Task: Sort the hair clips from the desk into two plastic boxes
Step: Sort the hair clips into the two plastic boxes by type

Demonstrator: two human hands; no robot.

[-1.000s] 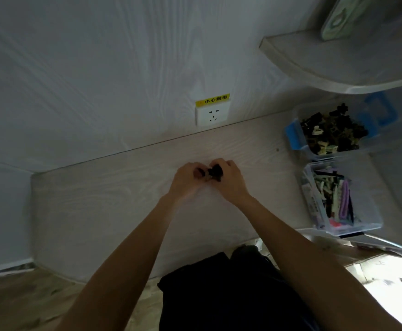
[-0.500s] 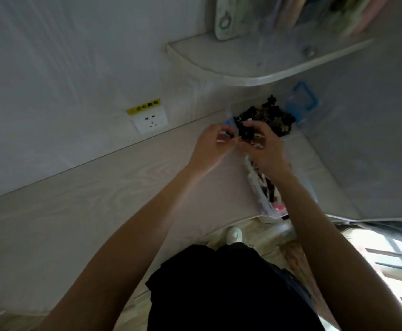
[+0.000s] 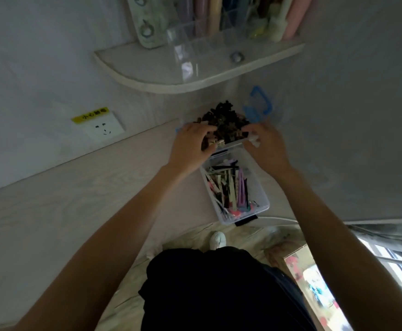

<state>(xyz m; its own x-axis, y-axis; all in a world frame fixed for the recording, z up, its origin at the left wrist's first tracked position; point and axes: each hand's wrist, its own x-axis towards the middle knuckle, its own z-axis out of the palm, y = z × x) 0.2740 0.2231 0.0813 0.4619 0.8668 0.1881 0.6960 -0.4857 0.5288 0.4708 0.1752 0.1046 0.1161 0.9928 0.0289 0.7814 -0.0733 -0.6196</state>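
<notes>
Against the back wall stands a clear plastic box with blue latches, heaped with dark claw clips. My left hand rests on the left side of that heap with fingers spread and nothing gripped. At the heap's right edge, by the box rim, my right hand also has its fingers apart. Just in front, a second clear box holds several flat clips in black, cream, pink and purple. No loose clips show on the desk.
A curved shelf hangs above the boxes with a clear organizer and upright items. A wall socket with a yellow label is at the left. The desk's front edge runs close to the near box; a window is at the lower right.
Both hands carried a dark clip from the middle of the desk rightward to the far box. They have since parted over the heap, and the clip is no longer in my fingers.
</notes>
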